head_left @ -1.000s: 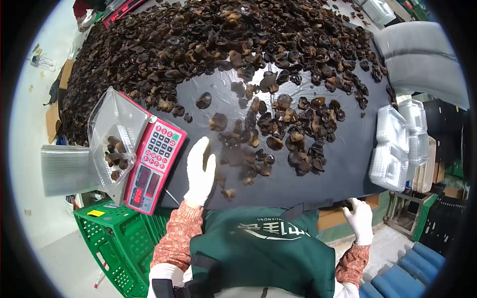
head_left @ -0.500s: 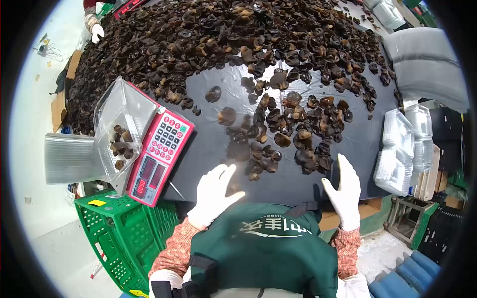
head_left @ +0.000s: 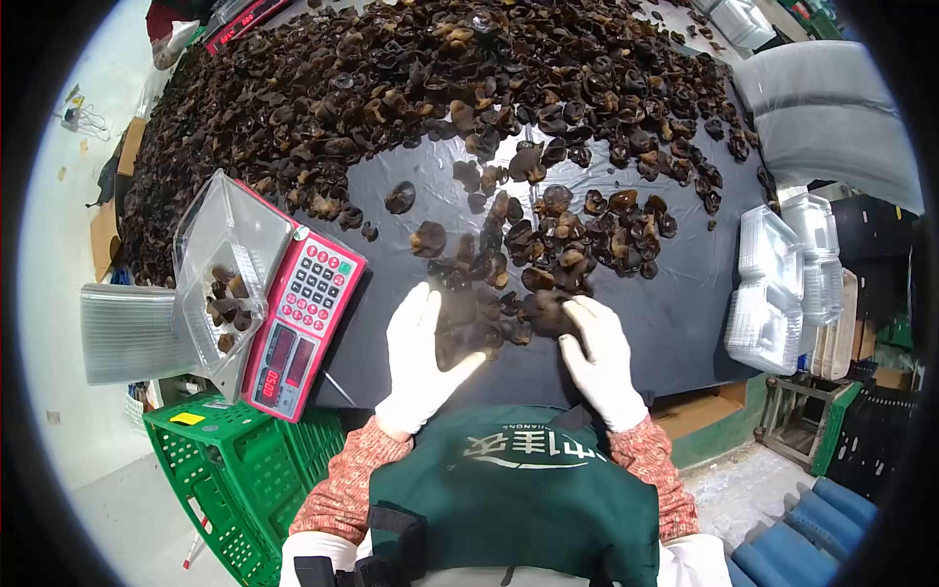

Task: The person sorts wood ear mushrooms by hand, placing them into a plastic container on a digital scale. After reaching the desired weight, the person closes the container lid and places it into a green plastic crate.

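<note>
Dark brown wood ear mushrooms (head_left: 528,279) lie in a loose group on the black-covered table in front of me. My left hand (head_left: 415,354), in a white glove, is at the group's near left side with its fingers stretched and thumb apart. Across from it, my right hand (head_left: 599,354), also gloved, has its fingertips against the near right mushrooms, fingers extended and thumb apart. Neither hand grips anything. To the left, a clear plastic tray (head_left: 220,338) with several mushroom pieces rests on a red and white digital scale (head_left: 311,289).
A large heap of wood ears (head_left: 372,78) covers the table's far side. Stacked clear trays (head_left: 768,328) stand at right, stacked lids (head_left: 132,333) at left. A green crate (head_left: 220,470) sits below the scale. Another person's gloved hand (head_left: 179,37) shows at upper left.
My right hand has moved left, and the near right mushrooms now lie closer to the middle. My left hand has shifted slightly forward. The other person's hand has moved up.
</note>
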Action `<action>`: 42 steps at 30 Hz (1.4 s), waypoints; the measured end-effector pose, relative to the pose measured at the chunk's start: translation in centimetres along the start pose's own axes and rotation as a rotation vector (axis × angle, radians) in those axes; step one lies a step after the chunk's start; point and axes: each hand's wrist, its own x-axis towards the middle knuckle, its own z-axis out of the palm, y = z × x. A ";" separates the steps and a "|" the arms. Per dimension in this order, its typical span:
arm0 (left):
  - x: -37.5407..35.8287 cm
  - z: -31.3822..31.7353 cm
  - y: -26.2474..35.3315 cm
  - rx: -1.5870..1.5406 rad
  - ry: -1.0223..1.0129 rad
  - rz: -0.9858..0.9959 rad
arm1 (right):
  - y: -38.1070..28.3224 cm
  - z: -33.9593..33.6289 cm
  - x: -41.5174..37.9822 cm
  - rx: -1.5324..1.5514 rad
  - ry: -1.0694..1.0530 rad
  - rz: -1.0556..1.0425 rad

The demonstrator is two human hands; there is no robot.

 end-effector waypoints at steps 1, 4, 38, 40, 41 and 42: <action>0.0 0.2 -0.3 -0.016 0.006 -0.003 | -0.6 0.4 0.2 0.049 -0.048 -0.066; -0.3 0.1 0.1 -0.110 -0.100 -0.171 | -2.3 1.5 0.6 0.135 -0.197 -0.241; -0.7 0.8 -2.4 -0.243 -0.019 -0.223 | 9.4 -4.1 0.7 -0.149 0.573 0.492; -0.8 0.9 -2.5 -0.235 -0.031 -0.231 | 9.6 -3.6 0.2 -0.151 0.537 0.507; -1.0 1.2 -3.0 -0.218 -0.007 -0.159 | 9.2 -3.0 0.0 -0.168 0.499 0.511; -1.2 1.4 -3.1 -0.187 -0.006 -0.152 | 8.6 -2.2 0.1 -0.185 0.467 0.509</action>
